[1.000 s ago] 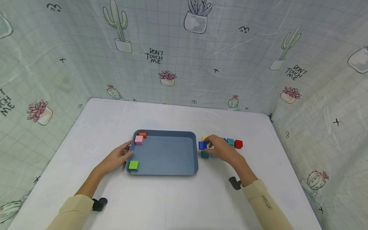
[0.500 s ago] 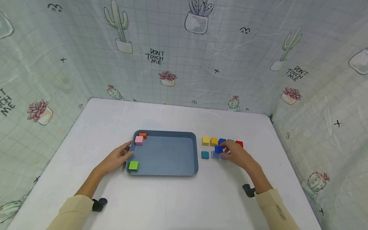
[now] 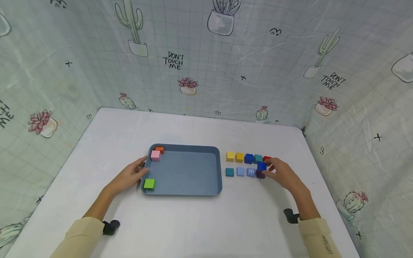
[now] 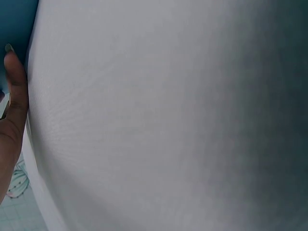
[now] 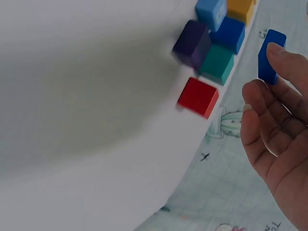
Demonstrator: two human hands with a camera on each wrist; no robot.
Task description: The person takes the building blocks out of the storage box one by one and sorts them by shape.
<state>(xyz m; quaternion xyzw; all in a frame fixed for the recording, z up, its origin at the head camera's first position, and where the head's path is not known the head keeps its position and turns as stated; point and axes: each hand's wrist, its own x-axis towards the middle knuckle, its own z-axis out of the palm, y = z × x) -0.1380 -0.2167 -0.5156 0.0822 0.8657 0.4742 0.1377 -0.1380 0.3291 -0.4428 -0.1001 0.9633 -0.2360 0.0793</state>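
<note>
In the head view my right hand (image 3: 280, 172) pinches a blue cube (image 3: 261, 166) between thumb and fingers. The right wrist view shows the blue cube (image 5: 270, 55) held up off the table. Below it in the head view is a dark purple cube (image 3: 260, 174), partly covered. A red cube (image 3: 266, 158) sits just behind my fingers. My left hand (image 3: 131, 174) grips the left side of a blue-grey tray (image 3: 187, 195), thumb on the rim, other fingers partly hidden. Inside the tray's left end lie an orange block (image 3: 159, 149), a pink cube (image 3: 155, 155) and a green cube (image 3: 149, 184).
Two rows of cubes stand right of the tray: yellow (image 3: 230, 156), blue (image 3: 248, 158) and teal (image 3: 257, 158) behind; teal (image 3: 229, 172) and light blue (image 3: 240, 171) in front. They are on a white table (image 3: 200, 225) backed by a cactus-print cloth (image 3: 200, 46).
My right hand has carried the blue cube rightward along the rows, from beside the tray to over the purple cube. My left hand has stayed on the tray.
</note>
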